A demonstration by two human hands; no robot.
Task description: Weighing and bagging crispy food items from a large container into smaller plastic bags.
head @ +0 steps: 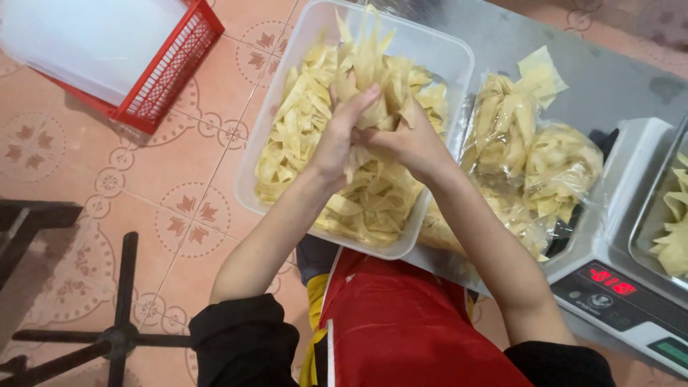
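— Chips (358, 193), pale yellow and folded flat, fill the clear plastic tub (459, 57) that sits at the near edge of the steel table (616, 79). Where are the hands in all that?

— Both are over the middle of the tub, pressed together above the heap. The left hand (337, 140) has its fingers (356, 100) curled upward and closed round a bunch of the chips; several pieces stick up past the fingertips. The right hand (408, 143) meets it from the other side, fingers bent in against the same bunch, so the two hands clasp one handful between them.

— Tight or loose?

— Closed on the chips, though how hard they press I cannot tell.

— What lies beside the tub?

— Just to its right, touching its wall, lie clear bags of chips (530, 158), already filled, piled on the table. Further right stands a white digital scale (616, 287) with a lit red display, and a metal pan (666, 222) on it holds a few more chips.

— And off the table?

— A red plastic basket (168, 75) with white sheets in it rests on the patterned tile floor (165, 193) at upper left, well apart from the tub. A dark metal stool base (115, 337) shows at lower left. The person wears a red apron (408, 322) and black sleeves.
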